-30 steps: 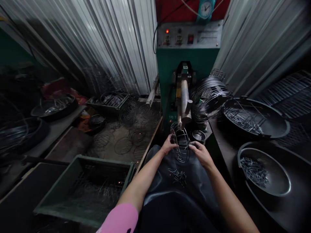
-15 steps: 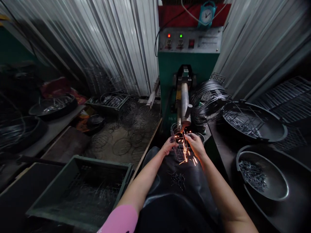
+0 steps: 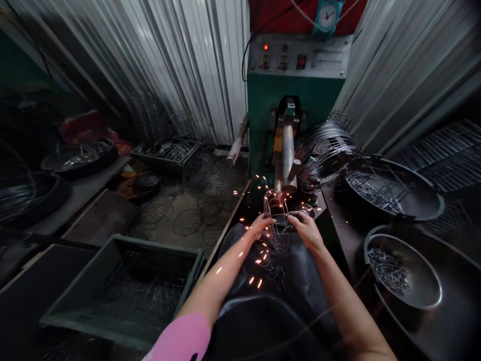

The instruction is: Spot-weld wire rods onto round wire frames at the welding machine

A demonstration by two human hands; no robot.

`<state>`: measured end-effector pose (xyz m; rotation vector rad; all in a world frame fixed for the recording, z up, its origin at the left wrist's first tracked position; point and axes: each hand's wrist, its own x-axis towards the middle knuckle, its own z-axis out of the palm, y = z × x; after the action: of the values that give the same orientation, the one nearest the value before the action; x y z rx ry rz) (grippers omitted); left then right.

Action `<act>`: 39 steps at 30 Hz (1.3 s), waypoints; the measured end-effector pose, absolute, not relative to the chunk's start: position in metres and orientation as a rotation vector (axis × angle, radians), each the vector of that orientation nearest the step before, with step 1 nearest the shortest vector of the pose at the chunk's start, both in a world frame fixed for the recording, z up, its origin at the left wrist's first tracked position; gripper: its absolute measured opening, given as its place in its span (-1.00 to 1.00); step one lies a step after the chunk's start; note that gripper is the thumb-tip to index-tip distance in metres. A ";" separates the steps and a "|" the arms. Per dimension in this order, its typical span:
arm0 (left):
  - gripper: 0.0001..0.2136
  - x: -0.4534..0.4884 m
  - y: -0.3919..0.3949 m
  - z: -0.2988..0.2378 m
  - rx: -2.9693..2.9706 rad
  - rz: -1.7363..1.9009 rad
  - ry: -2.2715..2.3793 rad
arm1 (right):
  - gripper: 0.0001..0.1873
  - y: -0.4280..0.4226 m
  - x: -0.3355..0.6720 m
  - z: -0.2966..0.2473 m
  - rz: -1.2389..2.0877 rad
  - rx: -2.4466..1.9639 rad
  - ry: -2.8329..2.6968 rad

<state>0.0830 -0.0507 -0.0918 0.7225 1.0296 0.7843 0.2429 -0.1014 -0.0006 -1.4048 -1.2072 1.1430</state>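
Observation:
Between my hands a small wire basket sits at the electrode tips of a spot welder. Its left side is gripped by my left hand, fingers closed on the wires. My right hand pinches at the basket's right side near the rim; whether a separate small wire piece is between those fingers is too small to tell. Orange sparks scatter around the basket and over my left forearm. Below it, a little heap of short bent wires lies on the dark apron across my lap.
To the right are a pan of bent wire pieces, a larger pan and a wire coil. A green crate stands at left. Wire rings lie on the floor. The welder's panel shows a red light.
Sparks that fell in a stream below the electrodes now spread wide, many to the left. The green panel light has gone out. My right hand sits slightly lower, and the view has shifted a little.

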 end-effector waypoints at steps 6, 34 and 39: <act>-0.53 0.079 -0.064 -0.087 0.757 0.821 1.086 | -0.70 -0.136 0.255 -0.012 1.247 -1.445 -1.329; -0.64 0.083 -0.055 -0.081 0.559 0.809 0.993 | -0.67 -0.091 0.239 -0.002 1.166 -1.375 -1.212; -0.64 0.083 -0.056 -0.081 0.552 0.833 0.999 | -0.69 -0.091 0.238 -0.003 1.134 -1.394 -1.205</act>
<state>0.0826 -0.0556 -0.0810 0.5516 0.9990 0.8327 0.2385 -0.0907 -0.0029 -1.3937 -1.2046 1.1341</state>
